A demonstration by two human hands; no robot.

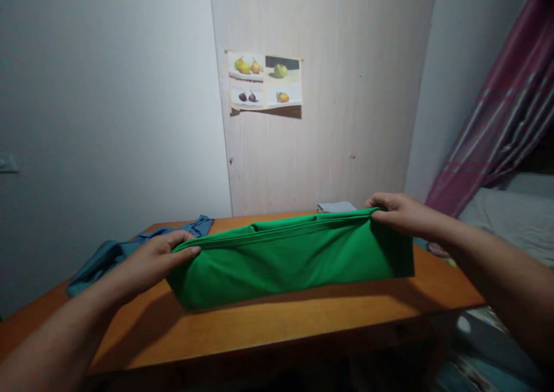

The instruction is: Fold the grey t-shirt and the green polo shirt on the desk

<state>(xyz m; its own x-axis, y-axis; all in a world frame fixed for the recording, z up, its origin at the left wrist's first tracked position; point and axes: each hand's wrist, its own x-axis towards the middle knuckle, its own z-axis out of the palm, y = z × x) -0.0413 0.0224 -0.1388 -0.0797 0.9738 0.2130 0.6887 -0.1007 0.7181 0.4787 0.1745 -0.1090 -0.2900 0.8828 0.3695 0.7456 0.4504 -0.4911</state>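
A bright green cloth [285, 259], folded lengthwise into a long band, hangs stretched between my two hands just above the orange wooden table [268, 323]. My left hand [158, 259] pinches its left end, fingers closed on the upper edge. My right hand [400, 213] grips the right end the same way, slightly higher and farther back. The lower fold of the cloth touches or nearly touches the tabletop.
A blue garment [130, 247] lies crumpled at the table's back left. A small folded grey cloth [337, 207] sits at the back edge by the wall. A fruit poster [265, 81] hangs on the wood panel. A plaid curtain [502, 120] and bed [515, 219] are at right.
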